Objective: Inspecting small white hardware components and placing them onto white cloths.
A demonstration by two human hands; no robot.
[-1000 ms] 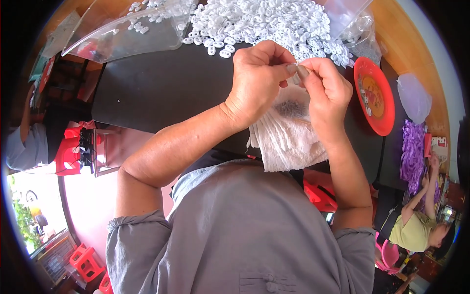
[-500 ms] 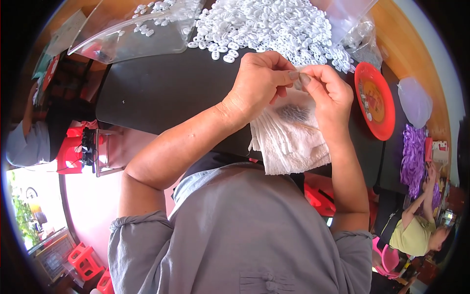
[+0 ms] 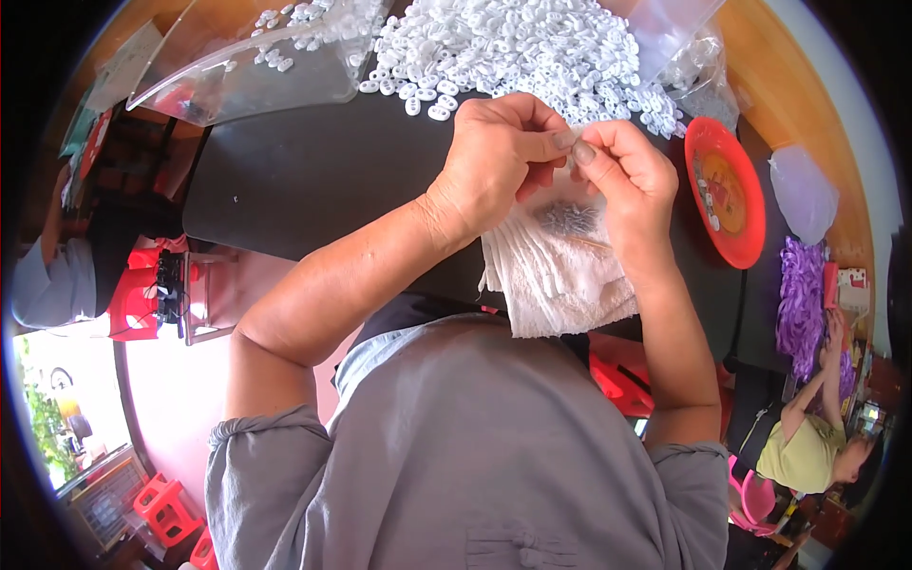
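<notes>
My left hand [image 3: 503, 157] and my right hand [image 3: 629, 171] meet fingertip to fingertip above a white cloth [image 3: 560, 285]. Each pinches with thumb and forefinger; whatever lies between them is too small and covered to make out. On the cloth, under my hands, rests a cluster of small dark metallic pieces [image 3: 568, 218], partly hidden by my right hand. Just beyond my fingers spreads a large heap of small white oval pieces with holes [image 3: 513, 47]. To the right stands a red oval plate [image 3: 750, 180] with a few small pieces in it.
A clear plastic bin [image 3: 247, 95] lies at the far left of the dark table [image 3: 304, 180], with white pieces in it. A clear bag [image 3: 703, 81] sits at the far right. Purple strips [image 3: 800, 304] lie at the right, near another person [image 3: 803, 446]. Red stools [image 3: 166, 508] stand at lower left.
Both hands keep their pinch and have barely moved. The whole view has shifted very slightly.
</notes>
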